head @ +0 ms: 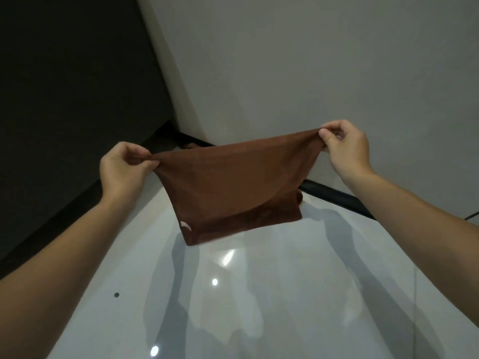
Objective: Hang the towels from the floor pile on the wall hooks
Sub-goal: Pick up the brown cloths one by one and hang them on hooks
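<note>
Over the glossy floor (259, 294), between a dark panel (64, 73) and the pale wall (311, 60), we are holding one brown towel (233, 190) in the air. Its top edge is running taut from corner to corner and the rest is hanging below. The left grip (124, 169) is pinching the left corner between thumb and fingers, and the right grip (344, 149) is pinching the right corner the same way.

Both holds are taking only a little cloth, so we are risking a slip: if either one lets go, the towel is probably swinging down onto the floor. We are seeing no hanging loop, so the cloth may slide off if we are draping it unevenly.

We are counting one towel, two grips, one black skirting (334, 195), one white tag (186, 225) near the towel's lower left corner, and one dark spot (116, 294) on the floor. No hook and no pile are showing.
</note>
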Action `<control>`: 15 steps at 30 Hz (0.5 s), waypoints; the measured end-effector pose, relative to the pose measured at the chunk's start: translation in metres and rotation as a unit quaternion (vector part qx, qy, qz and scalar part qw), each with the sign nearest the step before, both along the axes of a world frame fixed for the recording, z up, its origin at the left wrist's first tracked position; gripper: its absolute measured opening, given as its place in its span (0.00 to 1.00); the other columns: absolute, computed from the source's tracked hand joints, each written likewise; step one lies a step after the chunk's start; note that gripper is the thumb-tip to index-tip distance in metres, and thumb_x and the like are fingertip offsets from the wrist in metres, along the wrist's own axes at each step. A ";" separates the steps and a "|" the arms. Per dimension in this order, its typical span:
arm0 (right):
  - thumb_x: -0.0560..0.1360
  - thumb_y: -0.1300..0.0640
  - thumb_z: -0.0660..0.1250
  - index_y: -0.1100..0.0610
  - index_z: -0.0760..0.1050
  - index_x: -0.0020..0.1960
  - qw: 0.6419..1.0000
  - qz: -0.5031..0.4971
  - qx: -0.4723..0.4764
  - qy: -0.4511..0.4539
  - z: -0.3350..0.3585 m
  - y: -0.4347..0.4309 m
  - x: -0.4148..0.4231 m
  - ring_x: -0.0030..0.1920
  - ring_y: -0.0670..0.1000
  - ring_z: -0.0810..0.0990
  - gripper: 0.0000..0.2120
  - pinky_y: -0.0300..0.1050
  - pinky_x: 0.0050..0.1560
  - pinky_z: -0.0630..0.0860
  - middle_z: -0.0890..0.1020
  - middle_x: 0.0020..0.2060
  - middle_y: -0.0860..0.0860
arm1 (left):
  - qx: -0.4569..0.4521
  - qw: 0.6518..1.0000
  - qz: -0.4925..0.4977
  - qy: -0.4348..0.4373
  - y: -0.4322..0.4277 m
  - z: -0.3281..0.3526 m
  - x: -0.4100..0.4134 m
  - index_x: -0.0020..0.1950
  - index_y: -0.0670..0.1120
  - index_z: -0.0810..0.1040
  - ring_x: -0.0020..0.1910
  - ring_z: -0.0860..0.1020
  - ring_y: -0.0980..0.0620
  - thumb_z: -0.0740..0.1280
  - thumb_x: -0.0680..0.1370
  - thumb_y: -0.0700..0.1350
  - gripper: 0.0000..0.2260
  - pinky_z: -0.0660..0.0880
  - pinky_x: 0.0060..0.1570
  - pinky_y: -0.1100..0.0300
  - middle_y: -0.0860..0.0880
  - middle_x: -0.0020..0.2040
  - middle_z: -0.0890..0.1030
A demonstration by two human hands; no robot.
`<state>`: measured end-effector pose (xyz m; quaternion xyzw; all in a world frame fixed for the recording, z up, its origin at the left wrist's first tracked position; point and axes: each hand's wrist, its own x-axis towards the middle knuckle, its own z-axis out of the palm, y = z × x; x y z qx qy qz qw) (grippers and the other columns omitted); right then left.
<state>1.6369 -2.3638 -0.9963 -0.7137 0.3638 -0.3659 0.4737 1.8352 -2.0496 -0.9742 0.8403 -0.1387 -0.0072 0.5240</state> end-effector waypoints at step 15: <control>0.77 0.59 0.67 0.56 0.80 0.48 0.979 0.011 -0.043 0.198 0.163 0.005 -0.045 0.46 0.50 0.74 0.04 0.40 0.47 0.66 0.76 0.37 0.46 | 0.336 0.917 -0.212 -0.036 0.022 0.164 -0.011 0.50 0.46 0.81 0.43 0.75 0.48 0.75 0.72 0.43 0.08 0.69 0.42 0.56 0.45 0.44 0.76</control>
